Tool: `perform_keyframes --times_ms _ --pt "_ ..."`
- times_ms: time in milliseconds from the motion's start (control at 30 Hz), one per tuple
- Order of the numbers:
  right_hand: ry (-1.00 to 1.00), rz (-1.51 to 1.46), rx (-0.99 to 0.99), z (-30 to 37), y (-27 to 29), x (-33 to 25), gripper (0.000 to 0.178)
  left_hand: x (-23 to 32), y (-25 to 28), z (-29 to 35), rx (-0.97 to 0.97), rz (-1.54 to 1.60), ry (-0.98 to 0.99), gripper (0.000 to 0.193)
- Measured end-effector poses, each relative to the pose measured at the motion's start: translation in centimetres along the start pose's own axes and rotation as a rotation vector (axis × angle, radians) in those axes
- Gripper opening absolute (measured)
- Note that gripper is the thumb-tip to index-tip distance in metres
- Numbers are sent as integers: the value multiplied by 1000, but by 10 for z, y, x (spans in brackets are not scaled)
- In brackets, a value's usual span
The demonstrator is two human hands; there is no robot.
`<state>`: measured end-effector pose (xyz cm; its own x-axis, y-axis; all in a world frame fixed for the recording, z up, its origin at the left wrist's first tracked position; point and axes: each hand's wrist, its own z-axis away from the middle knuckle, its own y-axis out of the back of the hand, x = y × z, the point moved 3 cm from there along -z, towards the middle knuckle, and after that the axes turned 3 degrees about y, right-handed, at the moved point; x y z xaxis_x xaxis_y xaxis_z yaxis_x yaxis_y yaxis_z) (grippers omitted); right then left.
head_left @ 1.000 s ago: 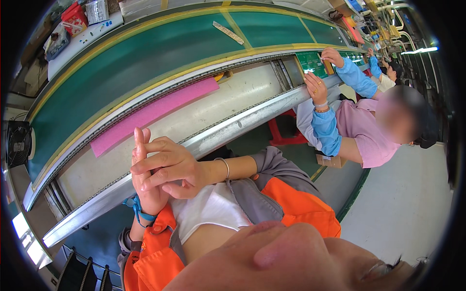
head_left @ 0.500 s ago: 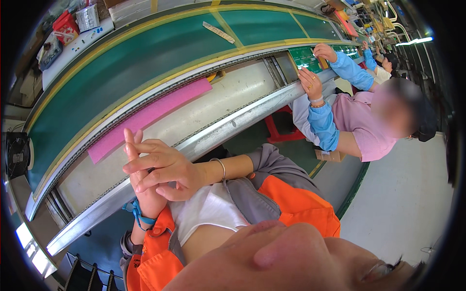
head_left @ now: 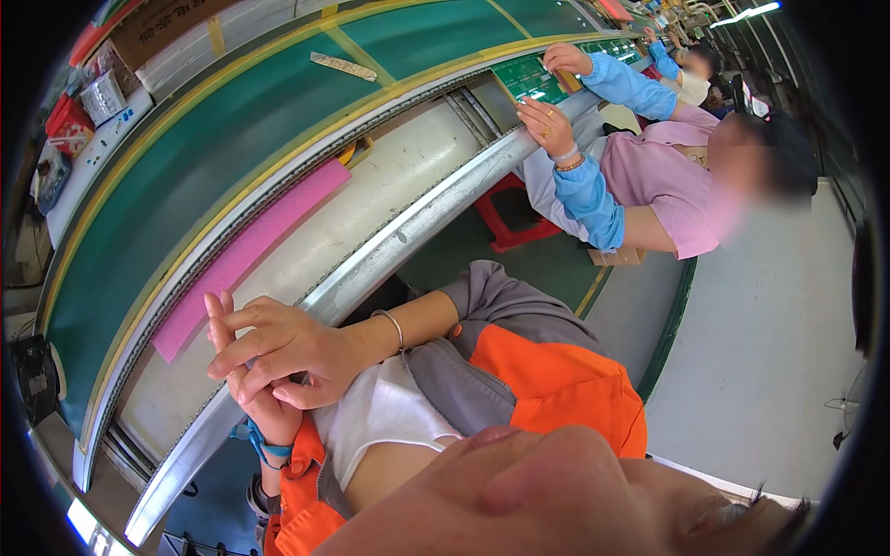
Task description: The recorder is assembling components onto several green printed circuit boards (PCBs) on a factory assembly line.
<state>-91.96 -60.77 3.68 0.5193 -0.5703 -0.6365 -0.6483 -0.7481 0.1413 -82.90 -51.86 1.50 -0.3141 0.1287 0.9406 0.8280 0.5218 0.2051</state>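
Observation:
In front of my chest, both bare hands rest against each other with their fingers crossed. My right hand (head_left: 301, 352), a silver bangle on its wrist, lies across the other hand; its fingers are bent loosely and stand apart. Beneath it is my left hand (head_left: 264, 412), partly covered, with fingertips stretched upward. A blue strap (head_left: 261, 440) circles the left wrist. Neither hand shows an object in it. Nearest to them are the metal rail (head_left: 366, 255) of a conveyor line and a long pink foam strip (head_left: 250, 255) beyond it.
A green belt (head_left: 195, 167) with yellow tape runs past, bearing a narrow pale strip (head_left: 343, 67). To the right, a co-worker in blue sleeves (head_left: 593, 208) handles a green circuit board (head_left: 528, 79). A red stool (head_left: 510, 218) stands below the line; a red container (head_left: 69, 125) sits far left.
The whole view has turned, so the belt, rail and co-worker appear farther left. My hands stay crossed in nearly the same pose, slightly lower and more to the left in the picture.

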Motion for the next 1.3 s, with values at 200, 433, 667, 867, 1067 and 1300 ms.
perform_keyframes --times_ms 200,433,667,867,1067,1300 --pt "10 0 30 0 -1 0 25 -9 6 4 53 17 -68 63" --pt "71 -63 3 -1 -6 -3 24 -20 5 -1 110 56 -163 63" --pt "115 -70 -89 -7 -5 -6 24 -20 1 -5 227 176 115 68" --pt "93 -100 -86 -8 -10 -6 23 -20 3 8 250 209 142 70" --pt "81 -76 -103 -4 -10 -5 26 -23 0 16 259 261 162 72" --pt "109 -63 -80 -6 -9 -6 24 -25 -6 16 221 335 170 75"
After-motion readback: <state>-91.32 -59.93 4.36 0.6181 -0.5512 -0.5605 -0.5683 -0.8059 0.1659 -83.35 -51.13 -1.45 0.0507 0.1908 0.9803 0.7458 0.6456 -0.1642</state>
